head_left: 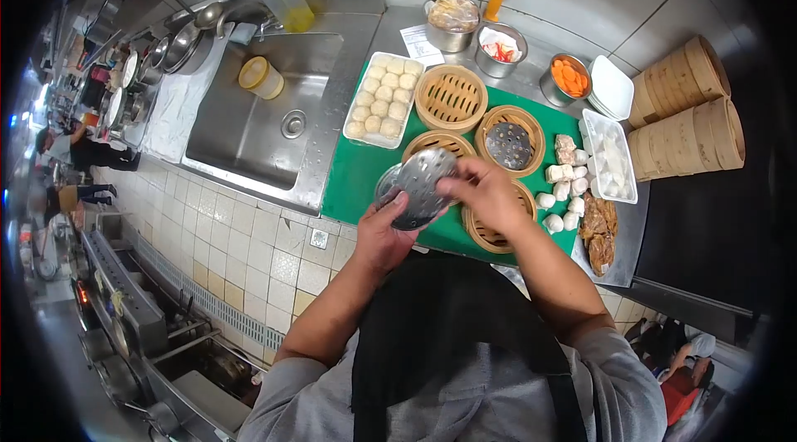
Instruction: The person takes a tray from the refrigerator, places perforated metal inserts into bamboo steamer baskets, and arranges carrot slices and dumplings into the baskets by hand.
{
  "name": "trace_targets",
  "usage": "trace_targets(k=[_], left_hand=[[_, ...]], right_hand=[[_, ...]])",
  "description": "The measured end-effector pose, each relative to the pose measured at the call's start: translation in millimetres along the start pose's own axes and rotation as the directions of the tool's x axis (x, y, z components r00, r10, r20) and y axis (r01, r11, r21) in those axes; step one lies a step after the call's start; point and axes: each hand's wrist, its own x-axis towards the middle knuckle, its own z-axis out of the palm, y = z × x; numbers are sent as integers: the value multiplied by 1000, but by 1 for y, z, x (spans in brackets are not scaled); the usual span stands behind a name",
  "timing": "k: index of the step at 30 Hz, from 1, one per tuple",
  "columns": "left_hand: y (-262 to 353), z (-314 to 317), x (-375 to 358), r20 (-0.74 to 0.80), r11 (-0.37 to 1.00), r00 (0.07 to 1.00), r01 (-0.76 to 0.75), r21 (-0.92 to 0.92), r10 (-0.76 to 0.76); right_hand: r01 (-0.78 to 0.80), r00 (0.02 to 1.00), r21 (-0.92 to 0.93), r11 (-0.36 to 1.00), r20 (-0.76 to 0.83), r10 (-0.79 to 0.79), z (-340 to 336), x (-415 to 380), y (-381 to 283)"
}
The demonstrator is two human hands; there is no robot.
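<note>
My left hand [386,230] grips a stack of round perforated metal discs [422,185] from below. Fingers of my right hand [490,193] pinch the discs' right edge. Beneath them on the green board [357,185] are bamboo steamer baskets. The upper basket [451,99] shows its slatted base, while a metal disc [508,146] lies inside the basket to the right. Two more baskets are partly hidden by my hands and the discs. White buns or dumplings [562,190] sit loose at the board's right side.
A tray of round dough pieces [383,100] stands beside the sink [266,143]. Metal bowls, including one with carrots [568,79], line the back. At right are a white tray [613,156], brown food [598,234] and stacked steamers [689,135]. Other people stand far left and lower right.
</note>
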Motion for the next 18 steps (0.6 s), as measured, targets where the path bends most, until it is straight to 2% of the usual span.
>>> trace_targets(k=[1, 2, 4, 6, 8, 10, 11, 12, 13, 14, 16, 17, 18], left_hand=[[4, 7, -3, 8, 997, 997, -73, 32, 73], [7, 6, -3, 7, 997, 997, -77, 30, 77], [11, 1, -5, 93, 985, 989, -128, 111, 118], [10, -3, -7, 63, 983, 989, -140, 115, 133], [9, -6, -11, 33, 981, 989, -150, 122, 147], [8, -7, -14, 17, 983, 992, -129, 128, 128], [8, -9, -16, 17, 983, 991, -132, 129, 131], [7, -10, -18, -1, 982, 989, -145, 123, 147], [6, -12, -20, -18, 980, 987, -158, 117, 161], [7, -13, -21, -17, 980, 986, -161, 116, 165], [9, -15, -23, -29, 975, 981, -185, 121, 190], [9, -17, -24, -31, 976, 981, -185, 118, 189], [10, -19, -23, -33, 973, 981, -186, 137, 192]], right_hand=[[47, 998, 137, 989, -38, -42, -4, 13, 10], [47, 998, 135, 990, -34, -43, -11, 20, 17], [0, 983, 360, 933, -172, 66, -25, 31, -9], [104, 961, 401, 910, -277, 12, -36, 60, -10], [-88, 934, 92, 992, -338, 114, -52, 96, 0], [-34, 944, 111, 993, -323, 68, -57, 123, 20], [-58, 927, -193, 980, -374, -18, -59, 130, 24], [-96, 911, -476, 874, -395, -116, -57, 130, 19], [-89, 889, -647, 757, -395, -233, -56, 125, 17], [-86, 889, -649, 756, -393, -236, -52, 118, 14], [115, 827, -667, 736, -347, -443, -34, 94, 7], [162, 921, -516, 841, -227, -316, -21, 75, -3], [169, 975, -345, 923, -76, -207, -6, 55, -14]])
